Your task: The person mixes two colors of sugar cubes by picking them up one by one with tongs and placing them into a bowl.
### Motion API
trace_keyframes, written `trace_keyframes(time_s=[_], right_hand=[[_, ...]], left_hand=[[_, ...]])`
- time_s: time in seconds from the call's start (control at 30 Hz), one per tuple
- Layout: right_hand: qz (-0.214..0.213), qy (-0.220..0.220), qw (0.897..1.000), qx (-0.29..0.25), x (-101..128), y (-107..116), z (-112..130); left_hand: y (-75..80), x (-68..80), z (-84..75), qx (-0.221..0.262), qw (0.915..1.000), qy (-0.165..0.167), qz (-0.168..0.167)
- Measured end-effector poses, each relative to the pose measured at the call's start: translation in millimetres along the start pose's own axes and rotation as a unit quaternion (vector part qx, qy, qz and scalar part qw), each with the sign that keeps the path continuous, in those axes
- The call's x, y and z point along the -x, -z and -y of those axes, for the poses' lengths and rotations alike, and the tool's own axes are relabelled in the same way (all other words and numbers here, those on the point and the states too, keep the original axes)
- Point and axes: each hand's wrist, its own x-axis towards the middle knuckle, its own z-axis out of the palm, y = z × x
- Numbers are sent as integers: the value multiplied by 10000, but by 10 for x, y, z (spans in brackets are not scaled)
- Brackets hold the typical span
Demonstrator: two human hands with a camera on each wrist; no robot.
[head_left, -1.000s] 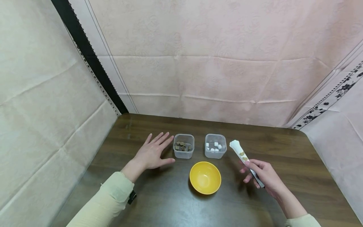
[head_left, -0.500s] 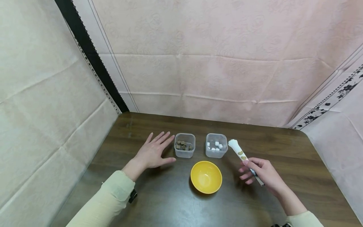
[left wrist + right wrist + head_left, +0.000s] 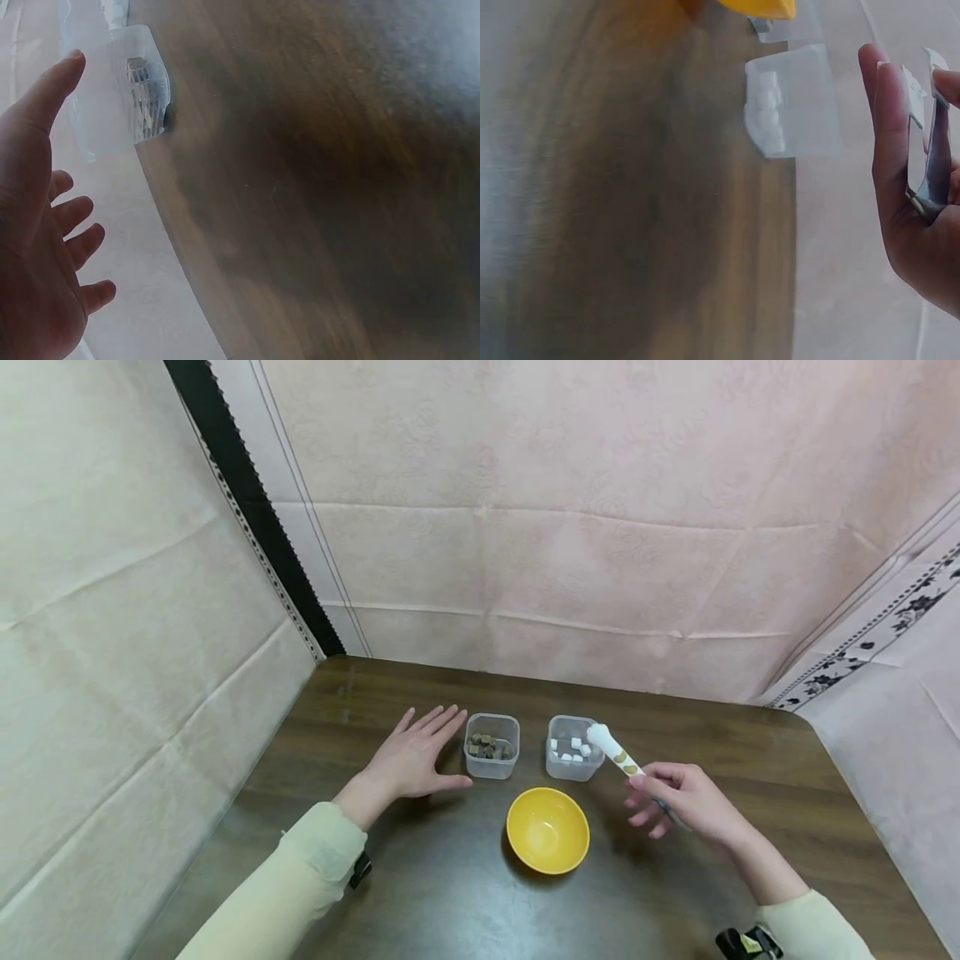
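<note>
My right hand (image 3: 686, 797) pinches small white tongs (image 3: 617, 752) with gold marks and a paw-shaped end. In the right wrist view the two arms of the tongs (image 3: 933, 169) stand apart and join near the palm. Their tip overlaps the right edge of a clear plastic box (image 3: 573, 772) holding several white cubes (image 3: 576, 743). My left hand (image 3: 408, 764) is spread with nothing in it, its fingertips beside a second clear box (image 3: 491, 770) with several brown cubes (image 3: 482, 745). In front of both boxes stands a yellow bowl (image 3: 548, 831) with no contents.
Everything stands on a dark brown wooden table (image 3: 450, 893) with rounded far corners. Pale cloth (image 3: 585, 568) hangs behind its far edge and along both sides. A dark strip (image 3: 255, 510) runs down the cloth at the left.
My right hand has moved left and slightly away from me, bringing the tongs' tip from beside the white-cube box to over its edge. My left hand stays by the brown-cube box.
</note>
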Motion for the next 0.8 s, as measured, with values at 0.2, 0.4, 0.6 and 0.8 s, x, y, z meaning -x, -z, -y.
trace_keyframes(time_s=[0.2, 0.4, 0.6, 0.8], right_hand=[[327, 122, 9989, 323, -129, -4, 160], [603, 347, 9945, 781, -259, -21, 299], [875, 544, 9866, 1269, -402, -41, 451], [911, 591, 9796, 1691, -541, -84, 570]], left_hand=[[-17, -86, 7, 406, 9991, -100, 36], [-43, -194, -2, 1174, 9929, -162, 109], [-85, -295, -15, 1868, 9823, -55, 142], [-107, -364, -1, 2106, 9775, -35, 142]])
